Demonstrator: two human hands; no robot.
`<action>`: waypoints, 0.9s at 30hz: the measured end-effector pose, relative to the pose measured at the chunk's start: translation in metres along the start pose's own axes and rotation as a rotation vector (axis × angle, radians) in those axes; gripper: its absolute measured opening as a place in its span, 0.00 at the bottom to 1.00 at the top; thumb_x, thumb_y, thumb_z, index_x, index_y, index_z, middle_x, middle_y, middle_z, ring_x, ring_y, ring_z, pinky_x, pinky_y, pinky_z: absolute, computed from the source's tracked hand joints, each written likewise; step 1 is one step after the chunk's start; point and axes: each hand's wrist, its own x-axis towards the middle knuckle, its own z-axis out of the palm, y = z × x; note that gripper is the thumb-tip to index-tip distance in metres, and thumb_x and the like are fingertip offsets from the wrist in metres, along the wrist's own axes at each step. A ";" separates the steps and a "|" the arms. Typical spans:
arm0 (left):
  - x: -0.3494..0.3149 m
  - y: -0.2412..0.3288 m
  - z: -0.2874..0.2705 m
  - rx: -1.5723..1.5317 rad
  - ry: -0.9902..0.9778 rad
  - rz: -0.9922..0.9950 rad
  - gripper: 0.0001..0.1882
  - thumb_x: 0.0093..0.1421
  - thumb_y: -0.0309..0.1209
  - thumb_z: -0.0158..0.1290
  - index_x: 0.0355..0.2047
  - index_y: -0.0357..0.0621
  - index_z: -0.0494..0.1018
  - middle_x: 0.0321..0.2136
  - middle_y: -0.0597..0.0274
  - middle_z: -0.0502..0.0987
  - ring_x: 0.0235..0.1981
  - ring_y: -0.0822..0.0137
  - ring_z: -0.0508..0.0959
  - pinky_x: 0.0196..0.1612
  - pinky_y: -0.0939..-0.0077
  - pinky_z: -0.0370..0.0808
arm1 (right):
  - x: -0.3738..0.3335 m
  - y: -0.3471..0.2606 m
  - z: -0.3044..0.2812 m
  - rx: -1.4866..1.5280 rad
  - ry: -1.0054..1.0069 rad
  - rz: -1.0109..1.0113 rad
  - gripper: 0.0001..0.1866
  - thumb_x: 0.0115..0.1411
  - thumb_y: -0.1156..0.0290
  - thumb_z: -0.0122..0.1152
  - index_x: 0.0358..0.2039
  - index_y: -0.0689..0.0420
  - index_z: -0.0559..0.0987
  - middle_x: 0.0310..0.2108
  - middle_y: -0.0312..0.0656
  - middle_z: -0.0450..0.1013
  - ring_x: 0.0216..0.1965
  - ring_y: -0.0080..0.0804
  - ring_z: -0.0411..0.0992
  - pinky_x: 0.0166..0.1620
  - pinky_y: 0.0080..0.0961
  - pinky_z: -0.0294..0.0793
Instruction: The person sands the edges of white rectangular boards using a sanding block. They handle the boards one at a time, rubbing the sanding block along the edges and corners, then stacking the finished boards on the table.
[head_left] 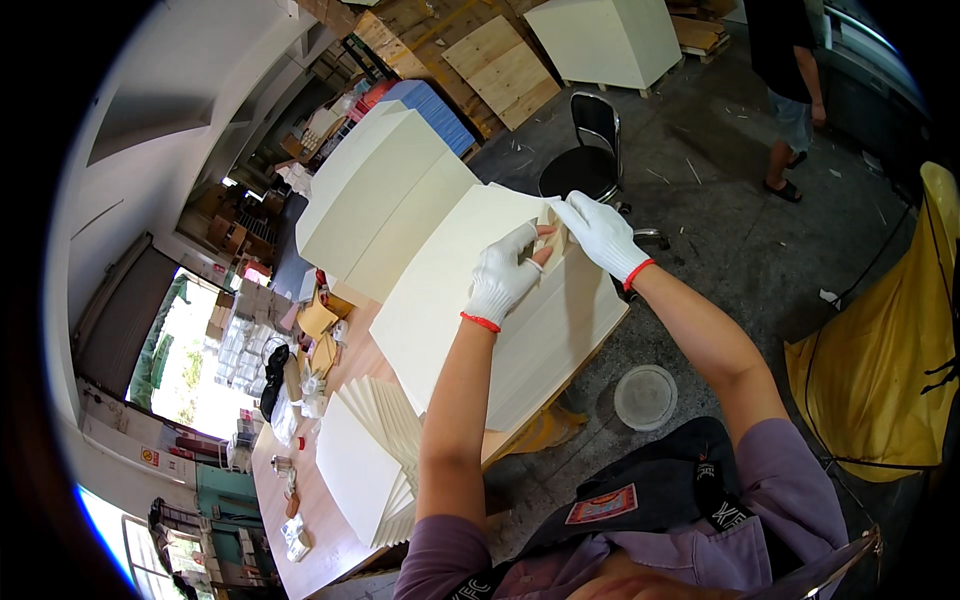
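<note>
A thick stack of large cream paper sheets (450, 270) lies on the table in front of me. My left hand (505, 275), in a white knit glove with bare thumb and fingertips, rests at the stack's right edge, its thumb and forefinger curled about the lifted sheet edges. My right hand (598, 235), gloved in white too, is closed over the far right corner of the same sheets. Between both hands the edges are bent up and slightly parted. How many sheets are in my fingers cannot be made out.
A fanned pile of cream sheets (365, 460) sits nearer on the wooden table (300, 550). Beyond stands another tall cream stack (385, 190). A black chair (582, 170), a round bucket (645, 397) and a yellow sheet (870, 370) are to the right. A person (790, 90) is at the far right.
</note>
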 end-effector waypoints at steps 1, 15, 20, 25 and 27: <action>0.000 -0.003 0.002 -0.025 0.030 0.030 0.17 0.68 0.35 0.59 0.56 0.56 0.82 0.37 0.49 0.85 0.39 0.53 0.85 0.46 0.63 0.79 | -0.001 -0.002 -0.001 0.014 -0.006 0.005 0.30 0.76 0.40 0.42 0.41 0.57 0.76 0.33 0.55 0.78 0.40 0.59 0.78 0.43 0.49 0.73; 0.000 -0.009 0.005 0.041 0.049 0.039 0.18 0.64 0.35 0.65 0.54 0.51 0.82 0.36 0.58 0.86 0.36 0.67 0.83 0.44 0.69 0.79 | 0.000 0.001 0.004 0.046 0.017 0.014 0.31 0.75 0.38 0.44 0.37 0.57 0.75 0.31 0.54 0.75 0.37 0.57 0.76 0.41 0.47 0.72; 0.000 0.003 0.001 0.044 -0.006 0.004 0.20 0.63 0.36 0.64 0.56 0.58 0.81 0.44 0.49 0.85 0.44 0.48 0.85 0.49 0.60 0.81 | 0.000 0.005 0.006 0.052 0.064 -0.009 0.30 0.76 0.41 0.46 0.35 0.58 0.73 0.25 0.48 0.70 0.30 0.49 0.72 0.38 0.42 0.68; -0.013 0.002 0.006 0.220 0.091 0.175 0.25 0.60 0.33 0.61 0.59 0.62 0.79 0.54 0.53 0.82 0.50 0.48 0.83 0.52 0.56 0.81 | -0.005 0.011 -0.013 -0.014 0.056 0.014 0.32 0.74 0.36 0.46 0.38 0.56 0.76 0.30 0.53 0.77 0.37 0.56 0.78 0.41 0.47 0.73; -0.013 0.004 0.006 0.238 0.128 0.164 0.24 0.60 0.34 0.60 0.58 0.61 0.79 0.54 0.55 0.81 0.51 0.48 0.82 0.53 0.56 0.81 | -0.006 0.019 -0.027 -0.059 0.031 0.067 0.32 0.72 0.36 0.47 0.38 0.56 0.77 0.29 0.51 0.79 0.36 0.53 0.80 0.41 0.47 0.74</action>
